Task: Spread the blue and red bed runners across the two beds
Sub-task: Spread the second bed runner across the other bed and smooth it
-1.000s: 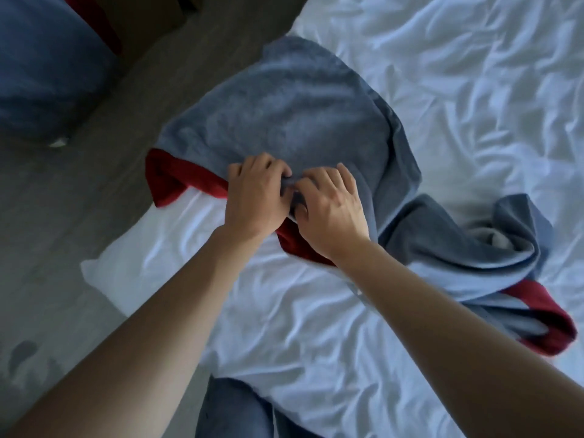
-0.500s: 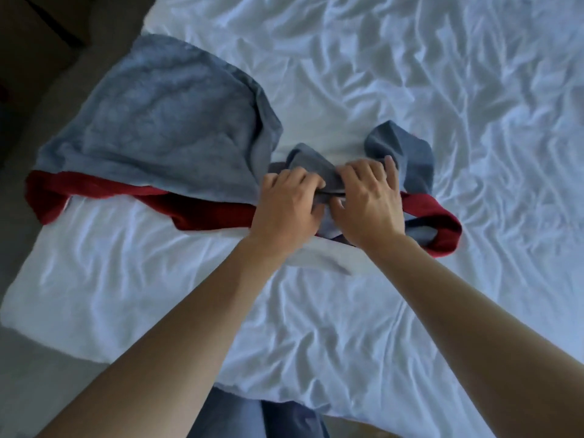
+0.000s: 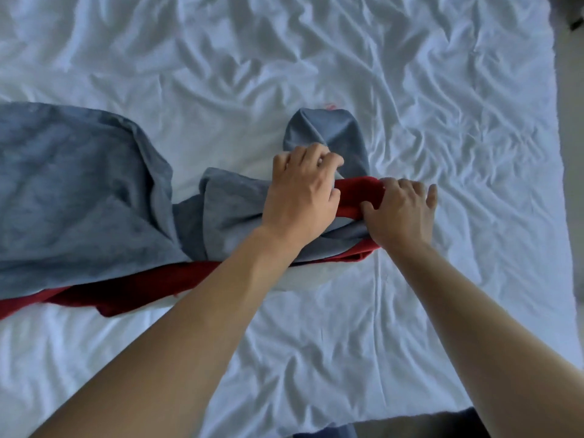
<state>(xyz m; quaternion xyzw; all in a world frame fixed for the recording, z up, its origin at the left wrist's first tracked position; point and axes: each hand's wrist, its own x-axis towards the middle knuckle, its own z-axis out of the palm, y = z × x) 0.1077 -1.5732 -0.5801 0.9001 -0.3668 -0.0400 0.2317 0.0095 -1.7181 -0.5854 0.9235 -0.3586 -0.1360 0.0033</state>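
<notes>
A blue bed runner with a red edge [image 3: 79, 197] lies crumpled across the white bed [image 3: 316, 58], flat at the left and bunched near the middle. My left hand [image 3: 300, 194] is closed on the bunched blue cloth. Just to its right my right hand [image 3: 401, 210] grips the red edge [image 3: 360, 194], with its fingers partly spread over the sheet. A folded blue lump [image 3: 328, 131] sticks up beyond my left hand. The red edge trails leftwards along the runner's near side.
The wrinkled white sheet covers nearly the whole view. The bed's right edge [image 3: 562, 184] borders a strip of floor, and the near edge [image 3: 410, 418] runs along the bottom right. Blue cloth [image 3: 325, 433] shows at the bottom.
Both hands have worked rightwards along the runner, from its left part to its bunched right end. The view has swung right with them, and the floor on the left has dropped out of sight.
</notes>
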